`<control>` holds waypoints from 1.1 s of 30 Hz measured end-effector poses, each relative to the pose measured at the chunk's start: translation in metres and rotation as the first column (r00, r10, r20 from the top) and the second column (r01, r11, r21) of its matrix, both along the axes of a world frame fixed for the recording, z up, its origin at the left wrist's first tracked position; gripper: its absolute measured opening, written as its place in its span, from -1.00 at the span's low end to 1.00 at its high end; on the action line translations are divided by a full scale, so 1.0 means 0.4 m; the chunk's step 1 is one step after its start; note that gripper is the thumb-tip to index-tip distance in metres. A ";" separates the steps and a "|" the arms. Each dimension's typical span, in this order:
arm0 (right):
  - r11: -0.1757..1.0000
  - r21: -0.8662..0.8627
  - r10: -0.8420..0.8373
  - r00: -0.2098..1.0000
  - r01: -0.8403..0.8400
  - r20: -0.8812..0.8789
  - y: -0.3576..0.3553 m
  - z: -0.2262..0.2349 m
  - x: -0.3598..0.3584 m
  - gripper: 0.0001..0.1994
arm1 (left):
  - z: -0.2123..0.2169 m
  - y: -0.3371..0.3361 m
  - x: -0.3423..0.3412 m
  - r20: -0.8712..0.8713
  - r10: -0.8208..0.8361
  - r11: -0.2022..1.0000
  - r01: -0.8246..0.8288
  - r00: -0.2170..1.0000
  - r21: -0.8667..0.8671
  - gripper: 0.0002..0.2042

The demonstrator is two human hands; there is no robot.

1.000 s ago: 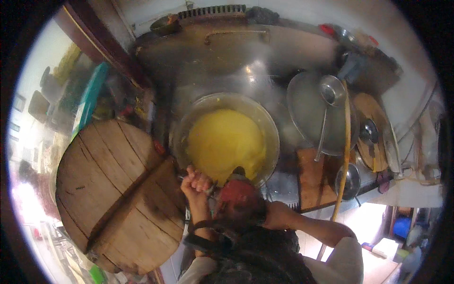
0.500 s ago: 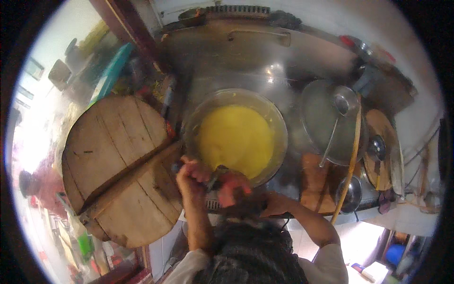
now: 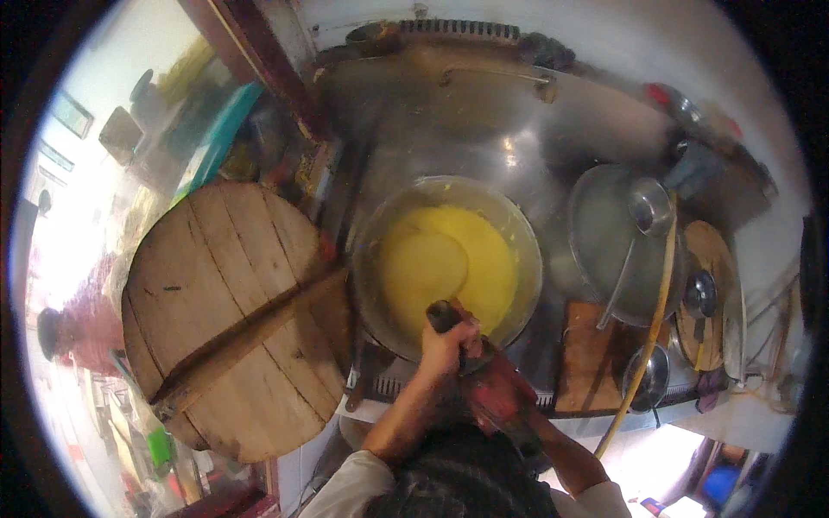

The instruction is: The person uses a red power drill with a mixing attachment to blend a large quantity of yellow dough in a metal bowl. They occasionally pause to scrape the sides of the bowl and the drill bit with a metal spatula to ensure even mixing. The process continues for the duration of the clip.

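Note:
A wide metal pot [image 3: 534, 268] holds a thick yellow mixture [image 3: 496, 246], with a duller round patch on its surface. At the pot's near rim my left hand [image 3: 442, 350] is closed around a dark handle-like end of a bulky dark and red tool [image 3: 501, 388]; its exact kind is blurred. My right forearm [image 3: 566, 453] reaches up from the lower right to the tool's near end. The fingers of my right hand are hidden there. The tool slants from the pot's rim back toward me.
Left of the pot lies a large round wooden lid [image 3: 237, 285] with a cross bar. On the right are a basin [image 3: 596, 250], a long-handled ladle [image 3: 649, 207], a long stick [image 3: 643, 345], a wooden board [image 3: 580, 354] and a small pan [image 3: 648, 380].
My left hand has moved right, from the pot's lower left rim to its near middle. The dark and red tool now shows more fully. The round patch in the yellow mixture has appeared. The view has shifted slightly.

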State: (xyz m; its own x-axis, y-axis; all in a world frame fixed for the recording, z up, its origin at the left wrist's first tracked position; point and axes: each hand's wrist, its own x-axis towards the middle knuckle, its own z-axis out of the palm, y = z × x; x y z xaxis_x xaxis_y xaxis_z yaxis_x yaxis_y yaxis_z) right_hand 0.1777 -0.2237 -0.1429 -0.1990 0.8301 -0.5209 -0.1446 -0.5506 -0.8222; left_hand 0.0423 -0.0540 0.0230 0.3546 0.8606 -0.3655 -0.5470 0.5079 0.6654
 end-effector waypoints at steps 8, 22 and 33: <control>0.972 0.236 -0.048 0.978 -0.001 0.204 0.140 -0.030 0.002 -0.43 | -0.073 0.172 -0.048 0.142 -0.047 0.984 0.022 0.989 0.178 -0.87; 0.816 -0.135 0.394 0.371 -0.562 0.841 0.111 0.387 -0.017 -0.56 | -0.142 0.079 -0.250 0.530 0.175 0.983 -0.173 0.830 -0.054 -0.92; 0.682 0.185 0.567 0.672 -0.707 0.477 0.158 0.504 0.044 -0.47 | 0.051 0.007 -0.313 0.321 0.398 0.915 -0.396 0.859 -0.076 -0.89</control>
State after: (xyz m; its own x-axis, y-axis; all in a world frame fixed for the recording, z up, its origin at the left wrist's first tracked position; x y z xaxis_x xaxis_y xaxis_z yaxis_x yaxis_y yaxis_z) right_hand 0.1955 -0.1606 0.0587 -0.6062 0.6940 -0.3885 0.4731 -0.0779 -0.8775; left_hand -0.0829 -0.0513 0.0436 0.0827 0.9515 -0.2964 -0.8866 0.2060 0.4142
